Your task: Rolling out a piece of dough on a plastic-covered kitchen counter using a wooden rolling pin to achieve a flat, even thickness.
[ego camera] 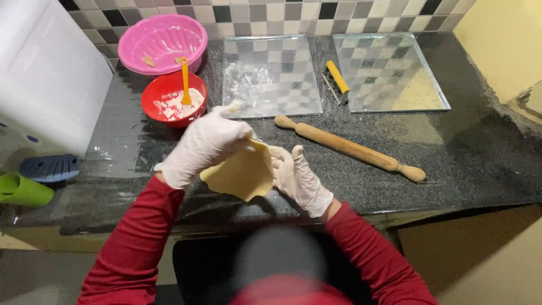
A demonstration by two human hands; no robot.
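Observation:
Both my hands wear white gloves and red sleeves. A flat round of pale yellow dough (244,174) is held between them above the dark granite counter (463,152). My left hand (203,146) grips the dough's upper left edge, fingers curled over it. The right side of the dough rests in my right hand (298,179), fingers pressed to its edge. A wooden rolling pin (350,148) lies diagonally on the counter just right of my hands.
A red bowl (161,96) with white filling and an orange utensil (185,82) sits behind my left hand, a pink bowl (164,42) farther back. Two glass plates (271,73) (389,70) lie at the back; a yellow-handled tool (339,78) sits between them. Left: white appliance (51,73), green cup (22,191).

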